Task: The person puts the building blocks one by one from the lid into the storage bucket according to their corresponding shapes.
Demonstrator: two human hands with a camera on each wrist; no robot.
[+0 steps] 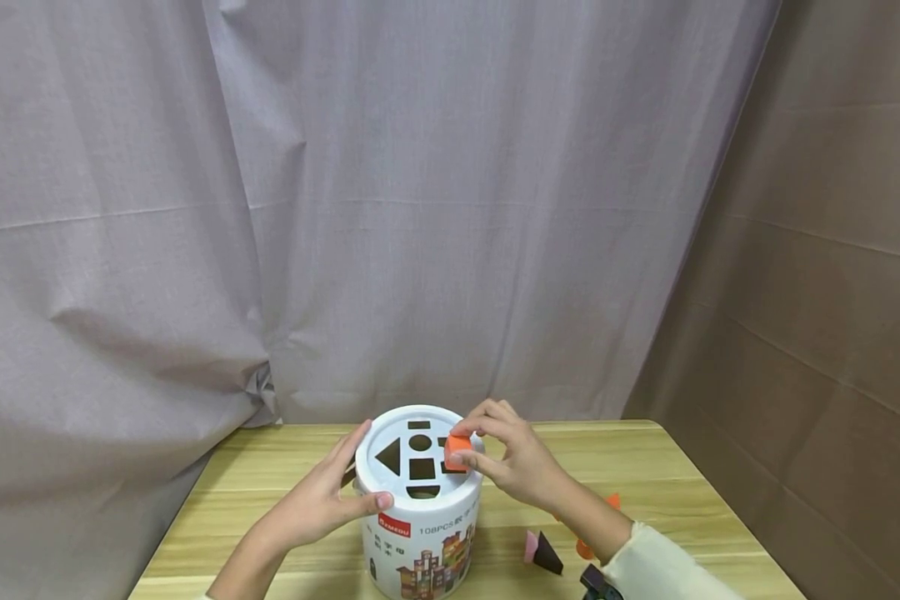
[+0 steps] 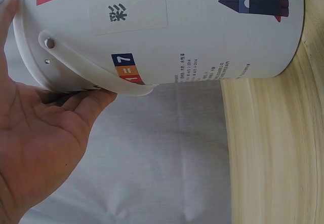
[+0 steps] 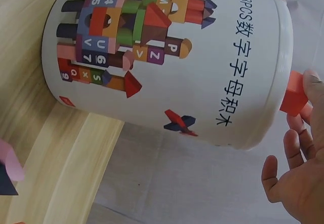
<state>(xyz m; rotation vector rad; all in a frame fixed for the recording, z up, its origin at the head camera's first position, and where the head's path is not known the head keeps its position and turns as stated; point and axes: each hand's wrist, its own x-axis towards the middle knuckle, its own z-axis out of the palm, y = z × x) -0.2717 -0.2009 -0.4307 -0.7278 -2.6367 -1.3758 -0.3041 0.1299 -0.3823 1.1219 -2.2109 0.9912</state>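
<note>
In the head view a white bucket (image 1: 418, 533) stands upright, its lid (image 1: 399, 427) pierced with variously shaped holes. My left hand (image 1: 311, 504) holds the bucket's rim from the left, thumb at the near edge and fingers along the far side. The left wrist view shows those fingers against the bucket below its rim, partly hidden. An orange block (image 1: 457, 452) is pinched between the thumb and fingers of my right hand (image 1: 513, 454), over the lid's right-hand holes. From the right wrist, the block (image 3: 294, 93) appears at the lid edge; whether it enters a hole cannot be told.
On the wooden table (image 1: 300, 567), right of the bucket, lie a pink-and-black piece (image 1: 545, 552) and orange pieces (image 1: 584, 549), partly covered by my right forearm. A white handle (image 2: 96, 72) hangs at the bucket's side. Grey curtain (image 1: 450, 208) stands behind the table.
</note>
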